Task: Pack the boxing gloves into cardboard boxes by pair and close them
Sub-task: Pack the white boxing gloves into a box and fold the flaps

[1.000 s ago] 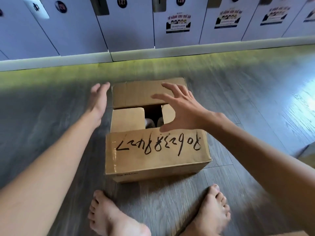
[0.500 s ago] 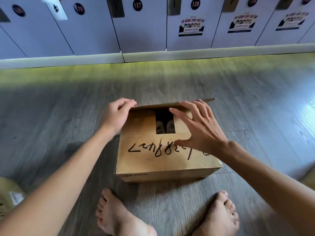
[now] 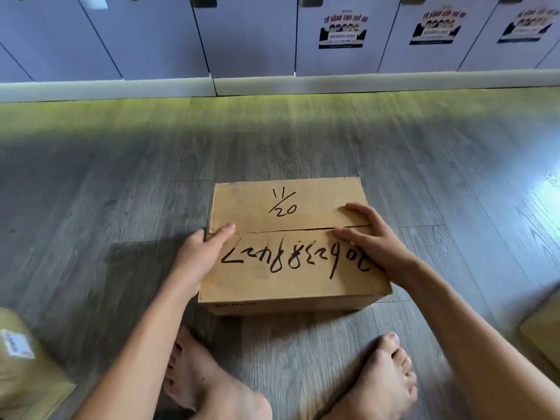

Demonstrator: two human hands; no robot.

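- cardboard box (image 3: pixel 291 247) sits on the floor (image 3: pixel 121 207), centre of view, just beyond the person's bare feet (image 3: pixel 206 386).
- Both top flaps are down and meet at a seam (image 3: pixel 288 231) running left to right. No tape visible. The boxing gloves aren't in view, so I can't confirm what's inside.
- left hand (image 3: pixel 200 256) clasps the box's left top edge, thumb lying over the seam end. The rest of the fingers go down the side wall and are mostly hidden.
- right hand (image 3: pixel 372 241) lies flat on top at the right end, fingers straight and spread across the seam, pressing both flaps down. It isn't gripping.
- Handling guess:
  - Corrugated walls look stiff, but the lid is only as firm as whatever lies under it.
  - The load is probably light to moderate for the box's size, and padded, so not fragile.
  - The untaped flaps will likely spring up once the pressure comes off.
- Where to hold: the two short side walls low down, or underneath. Don't lift by the flaps.
- Surface: grey wood-look plank floor, flat and smooth. The box should slide easily.
- Room:
  - A row of lockers (image 3: pixel 248 34) runs along the far wall on a pale plinth (image 3: pixel 272 84), some with stickers (image 3: pixel 342 30).
  - A second carton (image 3: pixel 545 331) is cut off at the near right edge.
  - A brown parcel (image 3: pixel 27 368) with a label sits near left.
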